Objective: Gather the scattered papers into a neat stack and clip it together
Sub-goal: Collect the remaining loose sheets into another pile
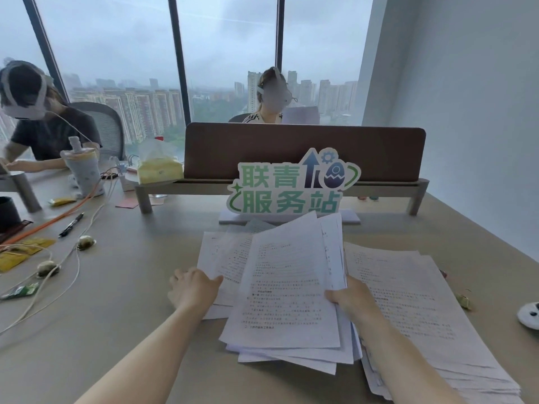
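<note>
Papers [280, 290] lie fanned in the middle of the counter [122, 310]. The right hand [354, 303] pinches the top sheets at their right edge, probably to pull them together, while the left hand [194, 288] presses flat on the left sheets to steady them. A second pile [423, 310] lies just beside them on the right, its near corner cut off. No clip is visible.

A cut-out sign [291, 185] standing on the desk [122, 287] behind the papers [285, 287] reads 联青 on its upper line and 服务站 on its lower line, in green characters edged white. The papers carry printed lines too small and blurred to read.
</note>
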Motion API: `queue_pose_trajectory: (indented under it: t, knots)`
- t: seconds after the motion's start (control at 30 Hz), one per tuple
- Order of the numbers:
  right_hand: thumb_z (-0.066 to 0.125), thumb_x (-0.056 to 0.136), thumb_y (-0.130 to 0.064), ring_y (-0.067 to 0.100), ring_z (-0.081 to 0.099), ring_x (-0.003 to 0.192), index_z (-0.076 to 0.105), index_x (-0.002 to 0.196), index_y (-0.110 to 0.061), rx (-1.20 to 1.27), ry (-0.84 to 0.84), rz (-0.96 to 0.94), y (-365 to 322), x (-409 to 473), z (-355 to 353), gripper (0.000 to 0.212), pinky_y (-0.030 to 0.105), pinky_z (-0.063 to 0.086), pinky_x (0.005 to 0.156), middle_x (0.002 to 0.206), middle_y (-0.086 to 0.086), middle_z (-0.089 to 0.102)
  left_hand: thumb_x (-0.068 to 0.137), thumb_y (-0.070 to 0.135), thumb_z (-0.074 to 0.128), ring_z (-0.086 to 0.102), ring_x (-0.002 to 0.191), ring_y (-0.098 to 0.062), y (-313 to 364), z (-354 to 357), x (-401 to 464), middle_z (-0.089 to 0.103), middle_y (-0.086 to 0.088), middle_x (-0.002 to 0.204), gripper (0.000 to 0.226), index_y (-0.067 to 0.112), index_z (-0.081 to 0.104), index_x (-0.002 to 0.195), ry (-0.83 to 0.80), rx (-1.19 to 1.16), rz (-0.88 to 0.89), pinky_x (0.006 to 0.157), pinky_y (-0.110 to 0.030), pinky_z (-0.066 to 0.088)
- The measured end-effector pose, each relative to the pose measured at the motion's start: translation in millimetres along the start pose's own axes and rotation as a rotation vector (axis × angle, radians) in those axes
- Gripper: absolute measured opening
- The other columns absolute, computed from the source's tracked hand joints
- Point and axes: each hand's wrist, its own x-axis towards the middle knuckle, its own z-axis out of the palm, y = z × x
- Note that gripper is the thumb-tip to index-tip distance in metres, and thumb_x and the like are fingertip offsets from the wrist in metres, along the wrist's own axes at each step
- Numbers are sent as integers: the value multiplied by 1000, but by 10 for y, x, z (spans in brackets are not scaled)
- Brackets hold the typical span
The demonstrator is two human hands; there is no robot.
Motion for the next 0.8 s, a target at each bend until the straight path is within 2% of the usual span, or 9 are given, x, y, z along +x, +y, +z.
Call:
queue_pose_trajectory:
  t: [0.1, 0.2, 0.3, 0.43, 0.57, 0.67, 0.8]
  knots:
    - [62, 86, 6, 22, 61, 92, 62, 104, -18, 39, 7, -19, -1, 11, -83, 30, 23, 49, 73, 105, 4, 65, 74, 70, 60, 38, 128, -32, 66, 18, 87, 45, -14, 136, 87, 8, 48, 133, -44, 90, -36, 100, -44, 39]
    - [63, 87, 4, 17, 61, 88, 62, 109, -20, 50, 13, -21, 12, 26, -135, 32, 21, 47, 70, 102, 0, 64, 71, 63, 69, 39, 127, -33, 170, 18, 168, 44, -16, 135, 83, 8, 51, 131, -89, 108, -37, 101, -45, 39]
    - [63, 88, 4, 19, 60, 90, 62, 113, -16, 52, 29, -14, 27, 60, -161, 33, 20, 47, 69, 105, 1, 63, 71, 55, 75, 42, 123, -35, 238, 8, 262, 45, -19, 133, 79, 6, 51, 128, -132, 99, -45, 101, -42, 40]
    - [64, 87, 4, 23, 62, 94, 64, 119, -10, 39, 35, -1, 57, 94, -150, 35, 26, 49, 76, 107, 3, 65, 65, 55, 78, 49, 118, -32, 232, 23, 373, 56, -14, 126, 77, 10, 55, 122, -164, 117, -55, 97, -40, 45]
    - [65, 87, 1, 25, 62, 96, 65, 119, -10, 18, 38, 2, 88, 115, -126, 35, 30, 49, 82, 108, 5, 66, 65, 38, 83, 63, 98, -28, 205, 36, 389, 66, -10, 106, 53, 9, 60, 104, -189, -54, -46, 81, -34, 53]
    - [65, 87, 0, 25, 62, 98, 64, 121, -10, 8, 36, 5, 93, 108, -122, 36, 31, 48, 85, 109, 5, 65, 68, 28, 78, 64, 85, -29, 127, 75, 390, 68, -11, 92, 36, 9, 63, 95, -213, -215, -46, 67, -32, 49]
    - [62, 88, 5, 19, 61, 90, 63, 123, -10, 55, 34, 21, 94, 59, -133, 38, 25, 48, 76, 107, 2, 64, 72, 18, 67, 62, 75, -30, -33, 80, 396, 69, -13, 83, 15, 8, 67, 84, -129, -435, -5, 64, -33, 48]
